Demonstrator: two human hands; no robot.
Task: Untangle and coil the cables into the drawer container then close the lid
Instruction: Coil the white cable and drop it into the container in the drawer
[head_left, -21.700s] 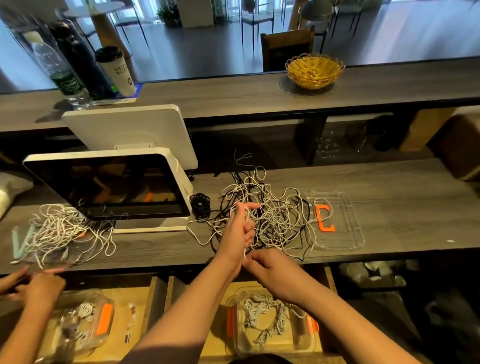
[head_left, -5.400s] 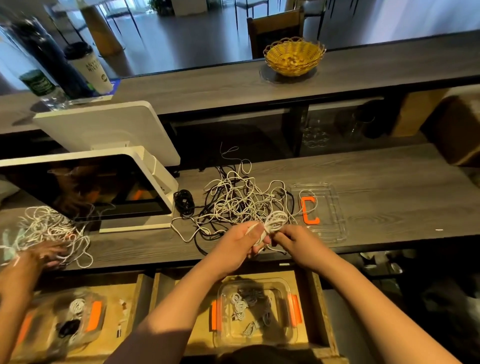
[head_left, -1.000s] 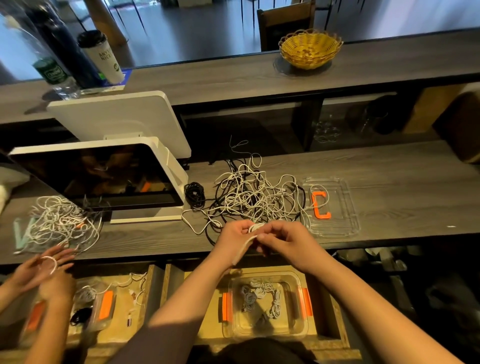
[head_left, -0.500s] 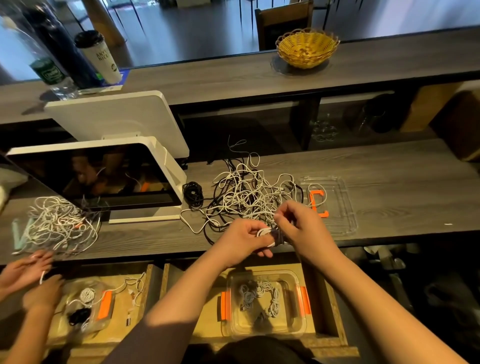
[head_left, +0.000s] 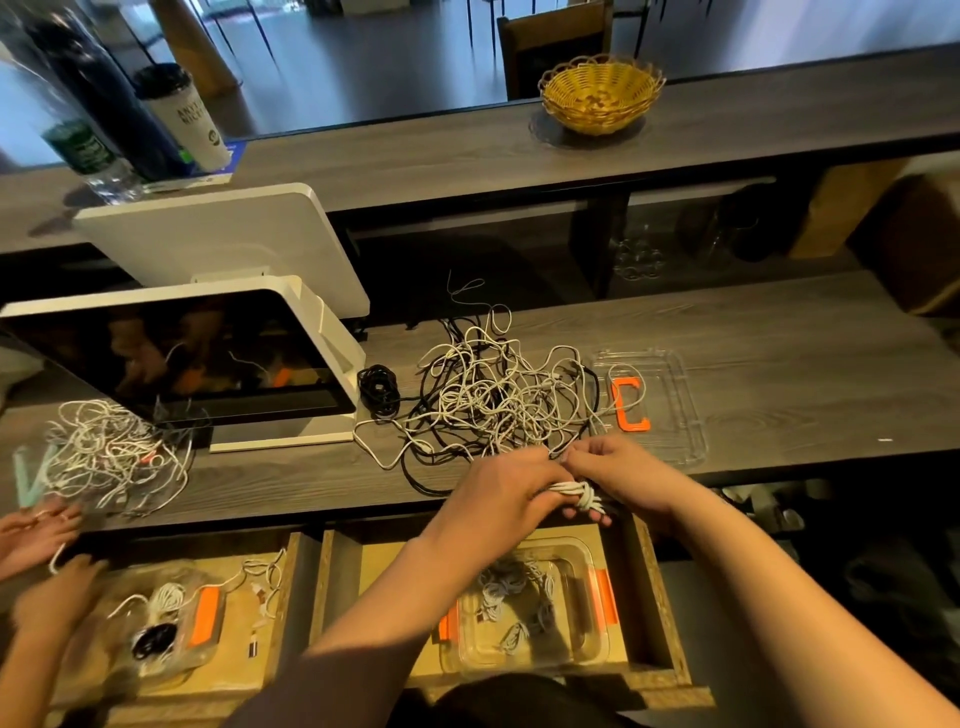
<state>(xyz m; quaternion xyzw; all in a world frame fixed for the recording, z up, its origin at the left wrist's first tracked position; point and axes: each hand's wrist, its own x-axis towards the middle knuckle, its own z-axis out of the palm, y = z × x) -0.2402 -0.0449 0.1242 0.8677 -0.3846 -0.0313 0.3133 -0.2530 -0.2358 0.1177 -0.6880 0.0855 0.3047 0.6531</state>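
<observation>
Cables (head_left: 498, 395): black and white tangle on the bench (head_left: 779, 364), mid-bench, just right of the screen (head_left: 182, 358). That tangle is the landmark below.

- Bench: dark wood grain, runs the full width. Upper shelf (head_left: 467, 150) behind the tangle carries a yellow basket (head_left: 602, 96), a paper cup (head_left: 189, 122) and bottles at far left.
- Screen: white, tilted, dark glass, left of the tangle.
- Drawer (head_left: 644, 597): open, below the tangle at the near bench edge. Holds the clear container (head_left: 582, 649) with orange clips; several coiled white cables inside, no lid on it.
- Lid (head_left: 675, 405): clear, orange latch on it, flat on the bench, touching the tangle's right edge. A white loop lies over its left side.
- Second tangle (head_left: 109, 457): mostly white, far left of the main one, past the screen. Another person's hands (head_left: 41, 540) work at it, over a second open drawer with its own container.
- Left hand (head_left: 498, 493): near edge of the tangle, above the drawer. Grip closed around a white coil (head_left: 579, 493).
- Right hand (head_left: 623, 473): touching the left, grip pinching the same coil from the right; a strand wraps crosswise round the bundle.
- Small black coil (head_left: 379, 389): on the bench between the screen and the tangle.
</observation>
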